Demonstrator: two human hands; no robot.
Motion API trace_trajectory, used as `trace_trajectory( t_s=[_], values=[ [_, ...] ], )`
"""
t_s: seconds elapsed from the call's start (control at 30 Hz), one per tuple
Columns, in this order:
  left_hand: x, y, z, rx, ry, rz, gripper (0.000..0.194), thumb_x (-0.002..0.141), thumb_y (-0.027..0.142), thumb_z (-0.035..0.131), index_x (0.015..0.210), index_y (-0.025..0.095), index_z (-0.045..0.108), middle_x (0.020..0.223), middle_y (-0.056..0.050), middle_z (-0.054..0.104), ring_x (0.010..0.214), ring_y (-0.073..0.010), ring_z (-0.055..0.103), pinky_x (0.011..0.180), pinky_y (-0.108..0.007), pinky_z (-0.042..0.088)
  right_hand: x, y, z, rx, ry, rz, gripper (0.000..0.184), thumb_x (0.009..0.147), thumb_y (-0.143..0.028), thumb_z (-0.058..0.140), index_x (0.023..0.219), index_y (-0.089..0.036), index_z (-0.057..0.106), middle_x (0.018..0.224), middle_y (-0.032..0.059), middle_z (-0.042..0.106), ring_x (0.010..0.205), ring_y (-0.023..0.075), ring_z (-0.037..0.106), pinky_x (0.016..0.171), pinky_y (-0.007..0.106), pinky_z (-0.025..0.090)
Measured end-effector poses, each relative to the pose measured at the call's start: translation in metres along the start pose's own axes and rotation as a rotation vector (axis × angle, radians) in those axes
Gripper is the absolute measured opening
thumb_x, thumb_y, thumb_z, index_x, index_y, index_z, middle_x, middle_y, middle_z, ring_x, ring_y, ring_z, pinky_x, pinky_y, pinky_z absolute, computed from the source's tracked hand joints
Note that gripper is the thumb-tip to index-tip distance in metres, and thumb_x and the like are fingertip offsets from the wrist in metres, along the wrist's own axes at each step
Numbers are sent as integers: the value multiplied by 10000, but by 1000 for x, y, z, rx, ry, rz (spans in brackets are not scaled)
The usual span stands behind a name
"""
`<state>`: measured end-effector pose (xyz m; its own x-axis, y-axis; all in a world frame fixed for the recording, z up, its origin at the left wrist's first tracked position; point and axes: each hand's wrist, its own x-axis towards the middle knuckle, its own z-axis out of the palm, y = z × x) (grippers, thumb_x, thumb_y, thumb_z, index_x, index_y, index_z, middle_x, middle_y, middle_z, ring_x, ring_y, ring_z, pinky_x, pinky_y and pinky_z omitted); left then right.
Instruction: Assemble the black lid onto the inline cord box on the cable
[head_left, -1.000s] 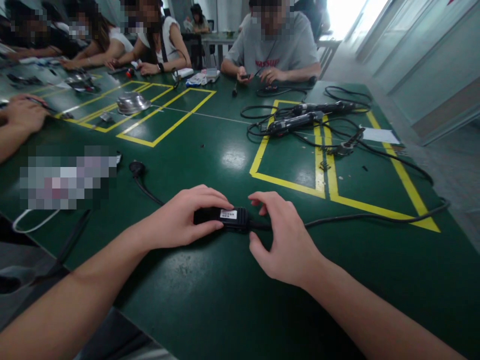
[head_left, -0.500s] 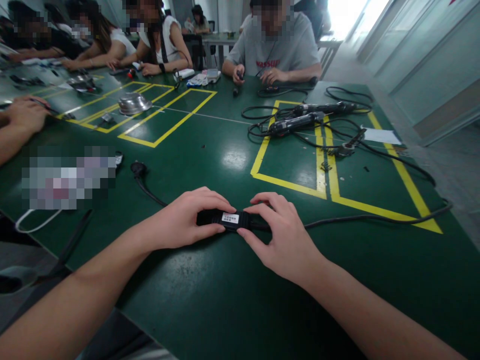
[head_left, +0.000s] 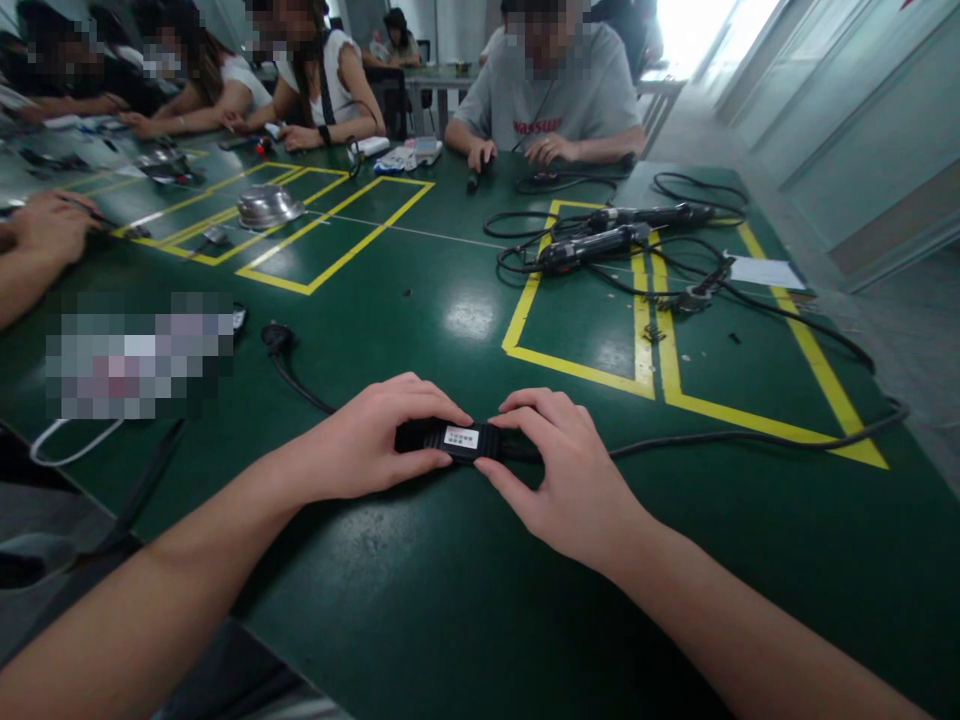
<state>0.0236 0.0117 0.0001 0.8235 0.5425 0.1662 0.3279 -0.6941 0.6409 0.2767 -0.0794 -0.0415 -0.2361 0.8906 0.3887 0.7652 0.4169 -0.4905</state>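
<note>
A black ribbed in-line box with a small white printed label lies on the green table between my hands. My left hand pinches its left end between thumb and fingers. Its right end is held the same way by my right hand. A black power cord runs out from under my right hand to the right. On the other side, a cord leads from behind my left hand to a black plug. The parts under my palms are partly hidden.
Two black electric screwdrivers with looped cables lie at the right, near loose screws and white paper. A metal bowl stands at the left. A blurred-out item lies nearer. Several people sit around.
My hands and the in-line box stay practically still. Across the table, a person's hand has lowered slightly toward the dark object on the tabletop.
</note>
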Motion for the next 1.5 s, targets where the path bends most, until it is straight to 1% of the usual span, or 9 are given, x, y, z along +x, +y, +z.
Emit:
trace_trajectory(
  t_s=[0.4,0.53,0.7,0.9,1.13,1.3,1.5],
  values=[
    [1,2,-1,4,-10,-9,299,1004,282,779,1301,251,772,1216,-63,819,1127,-248,734,1027,-390,567,2,-4,-4,16,-50,30,174,999,-287,690,1161,-222,700,1230,142,743,1107,332,693,909,504,557],
    [1,1,-1,15,-8,-7,304,1003,275,778,1306,248,765,1208,-62,817,1121,-245,734,1024,-382,567,3,-5,-4,3,-76,34,210,1005,-305,686,1195,-216,700,1224,135,745,1087,319,691,904,490,559],
    [0,1,-2,15,-9,-12,337,1003,295,781,1336,249,751,1226,-63,816,1130,-246,733,1032,-389,568,4,-7,-4,-45,-116,10,267,1002,-309,697,1249,-207,707,1265,144,741,1128,333,685,926,500,549],
    [-1,0,-1,28,0,-40,375,991,313,795,1356,248,742,1243,-63,813,1130,-249,732,1023,-391,568,4,-6,-5,-48,-107,-2,260,1006,-302,696,1247,-206,714,1234,141,755,1117,332,682,916,504,555],
    [0,-2,-2,85,-22,-96,368,970,411,809,1290,232,778,1221,-90,775,1139,-281,707,1027,-428,574,5,-4,-5,-23,-109,22,267,992,-292,730,1249,-222,723,1233,128,767,1106,327,691,910,503,573],
    [0,-3,-2,89,-21,-92,376,928,367,835,1279,245,775,1208,-82,764,1130,-280,707,1044,-430,578,4,-2,-4,-12,-103,25,259,985,-296,751,1236,-235,730,1214,119,775,1088,325,698,914,518,582],
    [0,-4,-2,85,-21,-87,369,925,360,836,1267,234,780,1194,-80,762,1105,-276,722,1019,-411,581,5,-2,-4,-6,-105,16,274,975,-281,782,1234,-205,734,1210,116,779,1101,318,705,922,504,578]
  ],
)
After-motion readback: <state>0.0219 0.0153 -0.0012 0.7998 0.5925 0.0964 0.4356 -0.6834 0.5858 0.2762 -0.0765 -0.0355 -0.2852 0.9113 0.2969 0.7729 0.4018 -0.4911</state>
